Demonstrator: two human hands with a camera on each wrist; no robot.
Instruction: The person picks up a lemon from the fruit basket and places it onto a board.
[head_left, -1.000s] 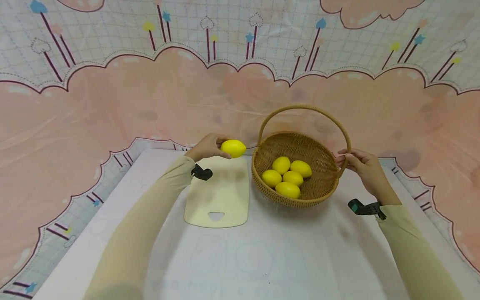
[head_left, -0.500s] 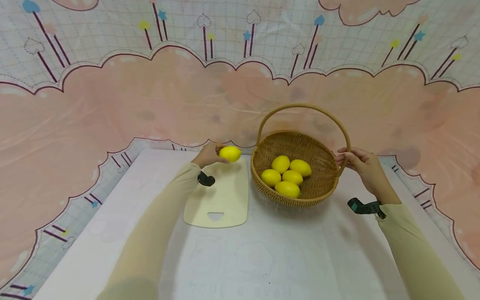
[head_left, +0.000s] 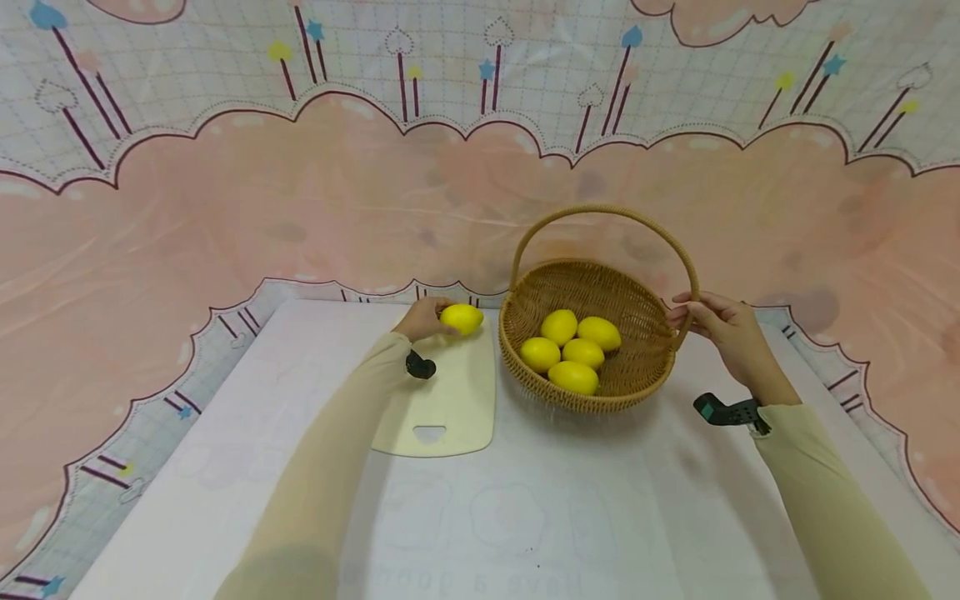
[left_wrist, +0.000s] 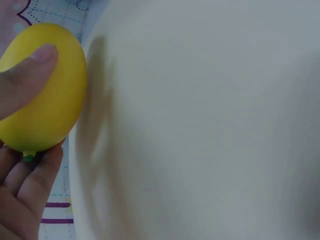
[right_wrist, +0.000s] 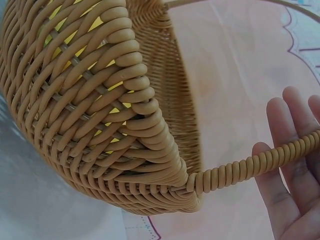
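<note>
Pinching with thumb and fingers brought partly together, the person's left hand has hold of one yellow lemon; its thumb lies along one side of the fruit, and fingers show beside the green stem. The lemon is over the far right corner of the cutting board and shades it, but I cannot tell whether the two touch. The board lies toward the far edge of the white worktop, left of centre, slotted end facing the near edge. Just right of it, also toward the far edge, sits the wicker basket, mouth tipped toward the near edge, with five more lemons bunched in its near left part. Farthest right, the right hand has the lower part of the handle between thumb and fingers; how firmly cannot be seen.

The step in hand, as I judge it, is managing a single lemon at the board while the other hand steadies the basket. The next move seems to call for a low, level left hand and an even pinch, so the rounded fruit does not roll.

Counted: six lemons, one held and five in the basket; one board; one basket with one handle; two hands; two black wrist cameras.
</note>
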